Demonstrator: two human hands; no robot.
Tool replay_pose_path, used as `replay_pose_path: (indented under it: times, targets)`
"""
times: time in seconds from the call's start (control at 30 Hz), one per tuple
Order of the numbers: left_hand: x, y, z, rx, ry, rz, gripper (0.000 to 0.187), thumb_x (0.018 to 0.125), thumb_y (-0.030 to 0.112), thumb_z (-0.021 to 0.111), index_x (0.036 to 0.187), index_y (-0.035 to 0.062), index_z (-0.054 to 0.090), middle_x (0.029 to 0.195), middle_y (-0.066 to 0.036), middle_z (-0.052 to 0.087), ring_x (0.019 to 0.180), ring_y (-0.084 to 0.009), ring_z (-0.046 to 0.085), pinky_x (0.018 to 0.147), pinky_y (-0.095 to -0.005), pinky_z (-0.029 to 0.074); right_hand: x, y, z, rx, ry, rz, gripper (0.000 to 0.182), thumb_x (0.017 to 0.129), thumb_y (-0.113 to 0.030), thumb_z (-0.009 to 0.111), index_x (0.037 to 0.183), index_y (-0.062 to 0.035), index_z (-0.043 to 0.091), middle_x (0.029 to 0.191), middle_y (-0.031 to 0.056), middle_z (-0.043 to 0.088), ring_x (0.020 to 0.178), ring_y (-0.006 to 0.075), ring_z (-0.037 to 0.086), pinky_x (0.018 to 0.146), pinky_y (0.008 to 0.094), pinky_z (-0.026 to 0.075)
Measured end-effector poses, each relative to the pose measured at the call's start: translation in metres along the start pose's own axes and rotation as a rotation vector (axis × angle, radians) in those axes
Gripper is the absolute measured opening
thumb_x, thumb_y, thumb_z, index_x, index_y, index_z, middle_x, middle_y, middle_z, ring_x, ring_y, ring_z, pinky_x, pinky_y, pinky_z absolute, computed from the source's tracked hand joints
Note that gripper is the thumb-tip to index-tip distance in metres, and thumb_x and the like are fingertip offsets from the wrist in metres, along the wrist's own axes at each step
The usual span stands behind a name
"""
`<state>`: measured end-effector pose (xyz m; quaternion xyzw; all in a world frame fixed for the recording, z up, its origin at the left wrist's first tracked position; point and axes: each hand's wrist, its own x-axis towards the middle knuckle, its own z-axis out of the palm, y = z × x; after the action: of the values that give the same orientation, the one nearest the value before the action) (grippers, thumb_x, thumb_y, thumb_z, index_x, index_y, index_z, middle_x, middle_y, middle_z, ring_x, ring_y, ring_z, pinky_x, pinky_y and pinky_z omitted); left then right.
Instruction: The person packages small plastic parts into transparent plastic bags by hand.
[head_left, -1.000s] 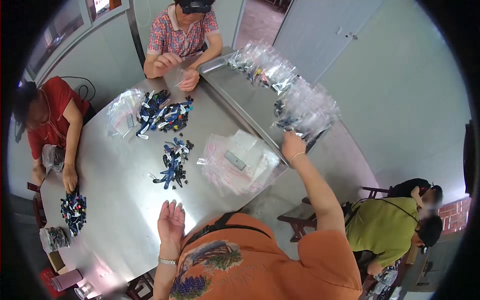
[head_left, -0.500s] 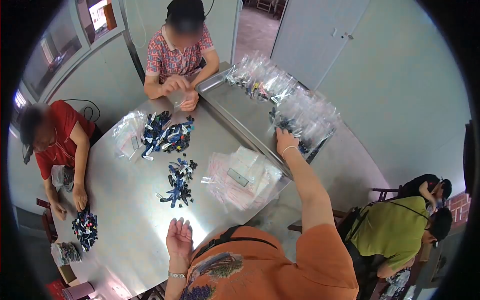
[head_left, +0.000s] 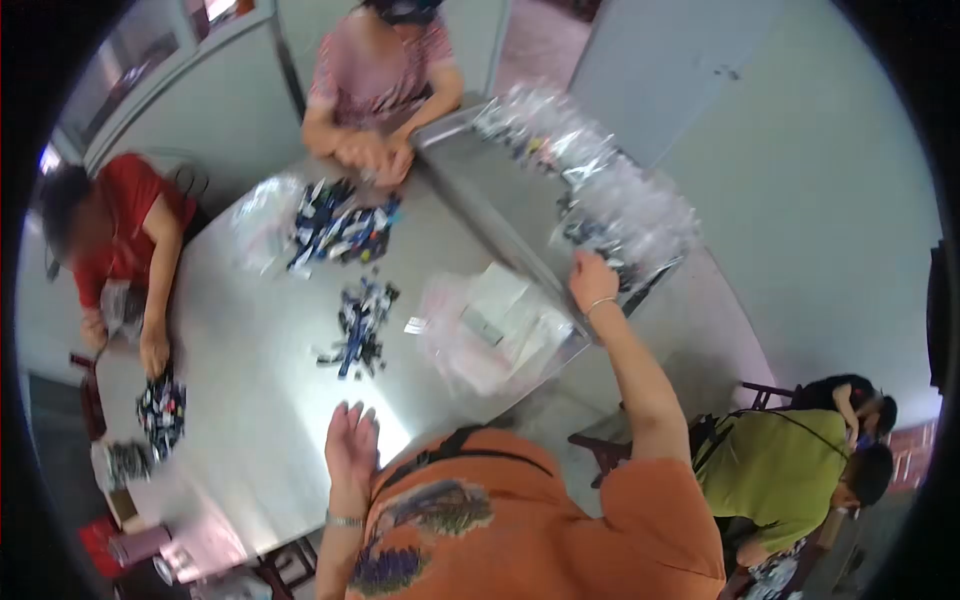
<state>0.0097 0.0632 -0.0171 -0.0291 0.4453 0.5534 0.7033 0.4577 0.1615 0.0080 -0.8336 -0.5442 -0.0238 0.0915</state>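
Observation:
My left hand (head_left: 352, 445) rests palm up at the near table edge, fingers loosely apart and holding nothing. Just beyond it lies a small pile of dark blue, black and white clip-like pieces (head_left: 358, 325). My right arm reaches out to the metal tray (head_left: 480, 215), and my right hand (head_left: 595, 281) is at its near end, right beside the filled clear plastic bags (head_left: 640, 215). Its fingers are bent and blurred, and I cannot tell whether they grip a bag. Between my hands is a stack of flat clear bags (head_left: 465, 365) with a small grey plate (head_left: 483, 325) on top.
Across the table a person (head_left: 385, 75) works with both hands near a larger pile of pieces (head_left: 345, 225) and more bags (head_left: 265, 220). At left, a person in red (head_left: 140, 220) handles another pile (head_left: 162, 415). Someone in green (head_left: 780, 465) sits behind at right.
The whole view has shifted. My right hand has drawn back slightly toward me along the tray, its fingers now more bent. My left hand keeps its pose.

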Motion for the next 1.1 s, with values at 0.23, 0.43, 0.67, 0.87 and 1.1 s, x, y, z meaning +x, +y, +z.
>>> replay_pose_path:
  times: [0.23,0.43,0.67,0.87,1.1]
  targets:
    - [0.011,-0.001,-0.021,-0.054,-0.068,0.011,0.020,0.091,0.013,0.049,0.110,0.0085,0.054,0.094,-0.006,0.067,0.079,-0.0214,0.065,0.068,-0.0317,0.055,-0.051,-0.091,-0.003,0.391,0.108,-0.562,0.020,0.076,-0.007,0.056,0.094,-0.0072,0.065,0.087,0.0128,0.063,0.081,0.0319,0.061,0.071,0.0388,0.050]
    - [0.012,-0.003,-0.030,-0.075,-0.105,0.018,0.021,0.092,0.014,0.048,0.111,0.0078,0.054,0.095,-0.009,0.067,0.077,-0.0219,0.066,0.067,-0.0332,0.056,-0.051,-0.153,0.022,-0.023,-0.113,-0.445,0.015,0.077,-0.017,0.058,0.087,-0.0071,0.065,0.086,0.0120,0.063,0.084,0.0301,0.060,0.073,0.0417,0.049]
    - [0.013,0.000,-0.032,-0.068,-0.156,-0.003,0.022,0.093,0.016,0.047,0.112,0.0077,0.054,0.094,-0.009,0.068,0.080,-0.0233,0.067,0.070,-0.0349,0.056,-0.041,-0.138,0.045,0.220,-0.197,-0.408,0.018,0.079,-0.022,0.059,0.090,-0.0082,0.065,0.098,0.0089,0.062,0.094,0.0285,0.059,0.080,0.0409,0.048]
    - [0.017,-0.001,-0.033,-0.050,-0.166,-0.018,0.022,0.092,0.014,0.047,0.111,0.0079,0.054,0.093,-0.009,0.068,0.080,-0.0233,0.067,0.071,-0.0358,0.056,-0.059,-0.119,0.029,-0.059,0.055,-0.336,0.014,0.075,-0.020,0.061,0.085,-0.0109,0.066,0.083,0.0104,0.063,0.081,0.0299,0.061,0.072,0.0429,0.048]
    - [0.017,0.002,-0.033,-0.052,-0.144,-0.025,0.022,0.092,0.014,0.046,0.111,0.0068,0.053,0.092,-0.010,0.067,0.079,-0.0237,0.066,0.070,-0.0350,0.056,-0.058,-0.118,0.032,0.340,0.238,-0.415,0.010,0.078,-0.013,0.062,0.084,-0.0059,0.064,0.083,0.0128,0.062,0.077,0.0292,0.061,0.070,0.0392,0.048]
